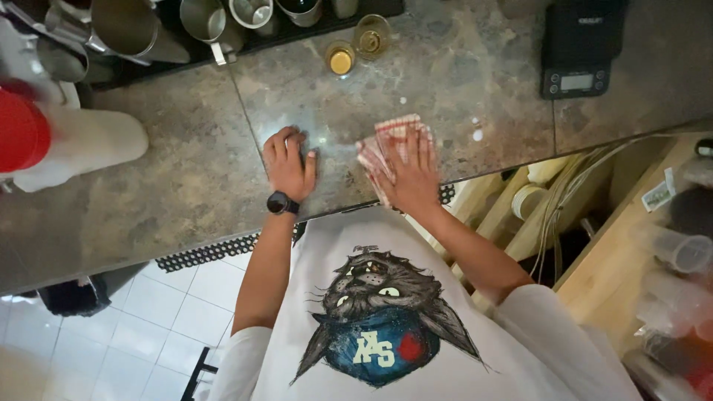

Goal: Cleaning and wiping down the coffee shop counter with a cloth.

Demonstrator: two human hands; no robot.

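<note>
Right now the right hand [410, 172] lies flat and open, fingers spread, pressing down on a red-and-white checked cloth [386, 145] near the front edge of the table [186, 171]. The cloth is bunched and folded under the palm, with its loose end poking out at about eleven o'clock from the hand. It looks soft, thin and light, so it should slide easily on the smooth stone top and crumple rather than hold a shape; a flat palm on the middle of the folds, or a pinch at the bunched edge, seems the surest hold. The left hand [288, 165] rests at nine o'clock from the cloth, apart from it, palm down and fingers loosely curled on the bare table, holding nothing; a dark watch [281, 203] sits on its wrist.

Further out, at twelve o'clock from the hands, two small glasses [355, 47] stand side by side, each with something yellowish in it. Beyond them metal jugs [204, 21] are lined up on a dark mat. At two o'clock a black kitchen scale [581, 48] sits well apart from the cloth. At nine o'clock, far left, a white bottle with a red cap [67, 145] lies on its side. A few pale drops [477, 135] dot the table just right of the cloth
</note>
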